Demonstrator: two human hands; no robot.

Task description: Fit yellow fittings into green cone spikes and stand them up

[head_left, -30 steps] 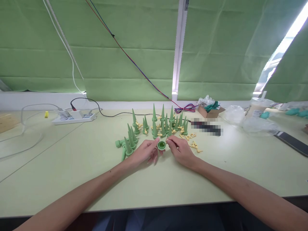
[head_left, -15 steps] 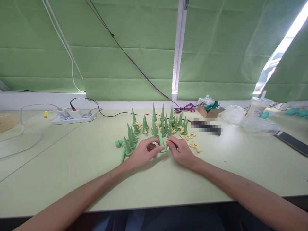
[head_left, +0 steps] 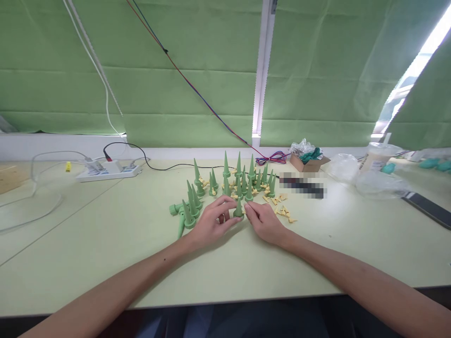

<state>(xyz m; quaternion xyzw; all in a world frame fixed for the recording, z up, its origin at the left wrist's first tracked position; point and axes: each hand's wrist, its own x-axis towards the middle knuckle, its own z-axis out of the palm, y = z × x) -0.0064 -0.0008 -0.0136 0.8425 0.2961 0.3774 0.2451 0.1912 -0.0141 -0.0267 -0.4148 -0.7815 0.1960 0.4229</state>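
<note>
My left hand (head_left: 215,219) is closed around the base of a green plastic cone-shaped spike (head_left: 238,208), thumb at its near side and fingers behind. The spike looks short here, its point angled away from me. My right hand (head_left: 263,222) is pinched at the spike's right side on a small yellow plastic piece (head_left: 244,212), mostly covered by the fingertips. Whether the piece is seated in the spike I cannot tell. Just beyond stand several upright green spikes (head_left: 226,165), some with yellow pieces at their bases. Loose yellow pieces (head_left: 283,211) lie right of my right hand.
More green spikes (head_left: 189,217) stand left of my left hand, beside lying green parts (head_left: 181,225). A white power strip (head_left: 109,173) is at the back left. A small cardboard box (head_left: 310,165), a lidded cup (head_left: 375,157) and a dark phone-like slab (head_left: 428,209) are to the right.
The spike in my left hand has tipped its point away from me, and looks shorter. My right fingers stay beside its base with the yellow piece. The other spikes have not moved.
</note>
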